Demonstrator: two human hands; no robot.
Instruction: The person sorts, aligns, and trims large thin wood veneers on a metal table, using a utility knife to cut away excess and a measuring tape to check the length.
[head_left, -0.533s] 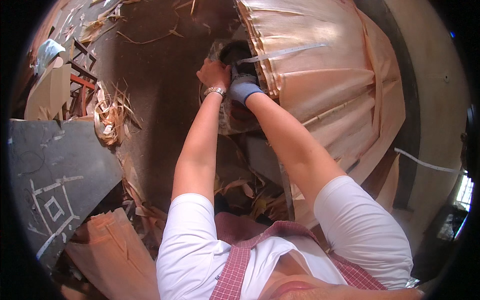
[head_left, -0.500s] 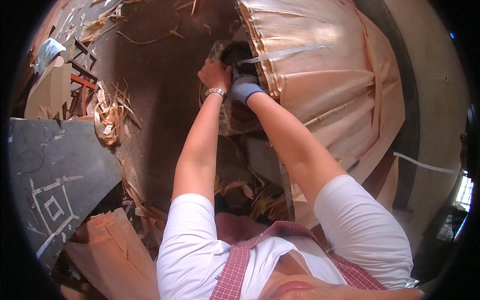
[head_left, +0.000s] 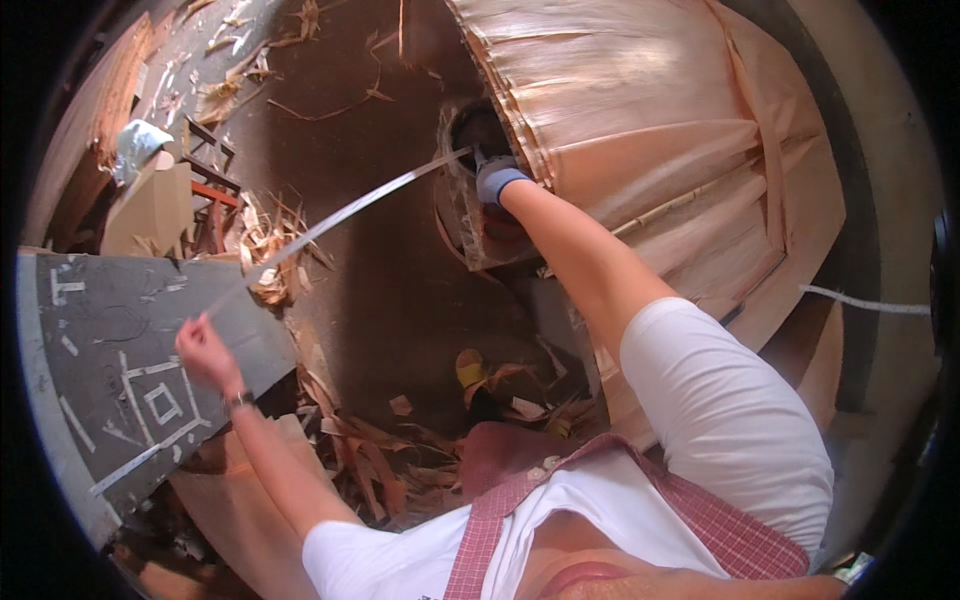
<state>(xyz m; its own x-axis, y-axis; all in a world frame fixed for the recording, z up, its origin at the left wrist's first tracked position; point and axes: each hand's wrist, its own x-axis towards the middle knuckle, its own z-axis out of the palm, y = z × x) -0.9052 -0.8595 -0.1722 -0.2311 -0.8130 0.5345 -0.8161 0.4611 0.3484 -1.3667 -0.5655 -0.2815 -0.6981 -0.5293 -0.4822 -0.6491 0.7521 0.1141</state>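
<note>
A long white tape strip (head_left: 345, 212) is stretched taut across the middle of the view. My bare left hand (head_left: 208, 355), wearing a wristwatch, pinches its lower left end above the grey board. The far end meets the fingertips of my right hand (head_left: 497, 180), which wears a grey-blue glove. That hand is closed beside the dark round opening of a plastic-wrapped container (head_left: 462, 222); what its fingers grip is hidden. Just right of the glove lies a large stack of thin pinkish-brown wood veneer sheets (head_left: 650, 110), its ragged edge close to my wrist.
At left is a grey board (head_left: 90, 330) with white tape pieces stuck on it. Behind it stand red-brown metal frames (head_left: 212, 190) and veneer scraps (head_left: 268, 235). More veneer sheets (head_left: 240, 500) lean below the board. Scraps litter the floor near a yellow shoe (head_left: 469, 368).
My left hand has moved from beside the right hand far to the lower left, drawing out the tape strip. The strip that lay over the veneer is gone from there. My right hand stays near the container.
</note>
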